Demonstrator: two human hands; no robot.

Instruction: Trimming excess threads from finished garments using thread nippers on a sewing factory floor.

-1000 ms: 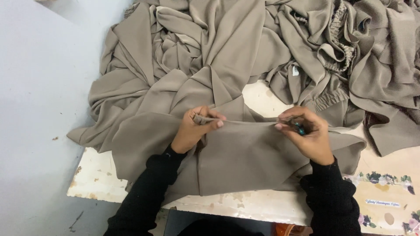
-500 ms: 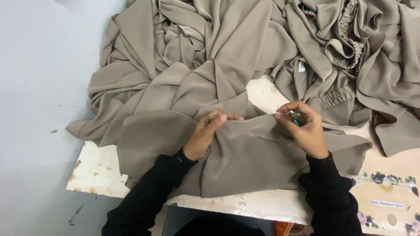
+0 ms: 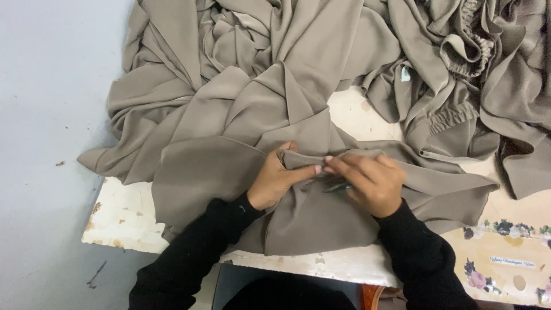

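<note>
Taupe fabric (image 3: 229,172) edge running left-right, pinched between left hand (image 3: 281,181), right hand (image 3: 370,181)

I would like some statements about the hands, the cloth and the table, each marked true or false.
1. Both hands pinch a fold of the taupe cloth. True: the left hand and the right hand meet on it.
2. The cloth is bright red. False: it is greyish brown.
3. The right hand also holds a small dark tool. True, though its kind is unclear.
4. The hands are far apart. False: their fingertips nearly touch.
5. The white table has chipped, worn paint. True.
6. The sleeves are white. False: they are black.
</note>
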